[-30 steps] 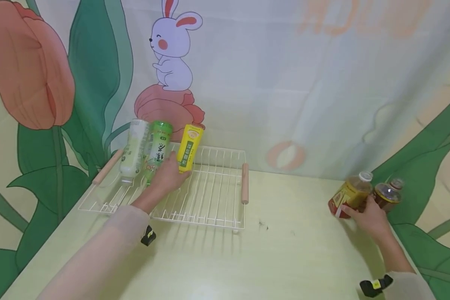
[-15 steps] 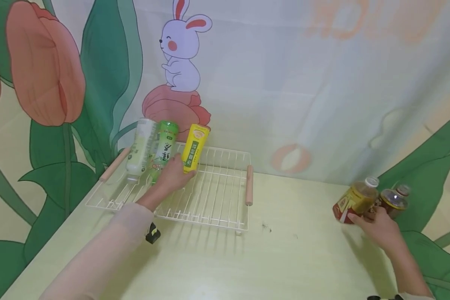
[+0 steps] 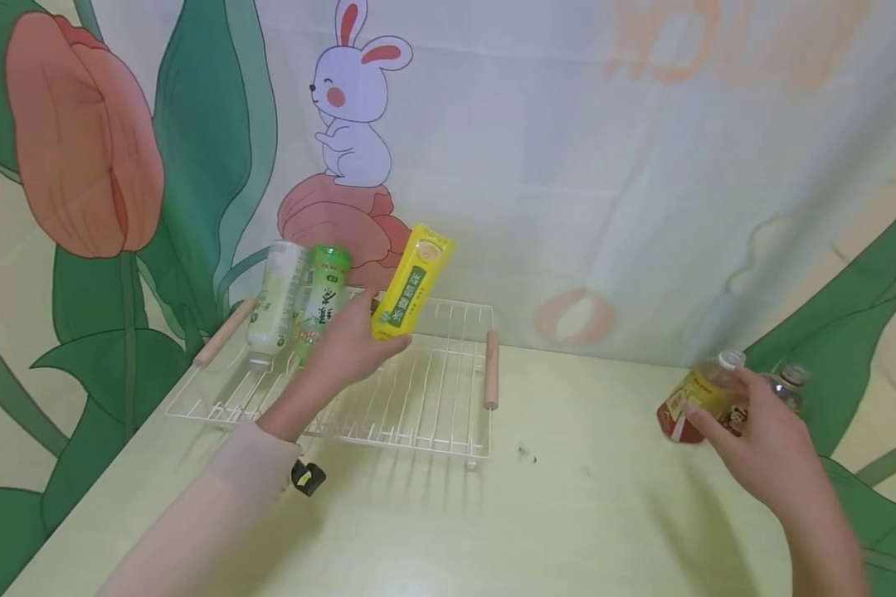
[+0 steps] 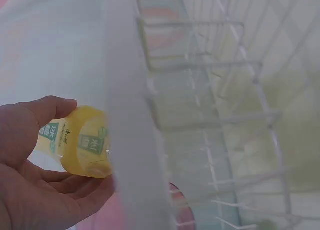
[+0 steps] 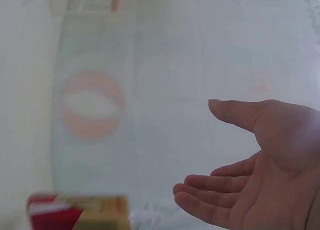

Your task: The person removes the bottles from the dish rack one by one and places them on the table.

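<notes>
My left hand (image 3: 347, 344) grips the lower end of a yellow-labelled bottle (image 3: 414, 282); it tilts to the right above the white wire rack (image 3: 448, 439). In the left wrist view, thumb and fingers wrap round the bottle (image 4: 87, 142), partly hidden by a pale bar. A white bottle (image 3: 278, 298) and a green-capped tea bottle (image 3: 327, 286) lean in the rack, left of that hand. At the right, my right hand (image 3: 765, 444) is apart from a red-and-yellow bottle (image 3: 698, 394), its fingers spread; a dark bottle (image 3: 787, 385) stands behind, partly hidden.
The rack has wooden handles, one at the left (image 3: 224, 332) and one at the right (image 3: 491, 369). A pale green table (image 3: 552, 514) lies under everything. Behind it hangs a curtain (image 3: 538, 166) printed with a rabbit and tulips.
My left hand has lifted the yellow-labelled bottle up and to the right. My right hand has come off the bottles at the right and drawn back from them.
</notes>
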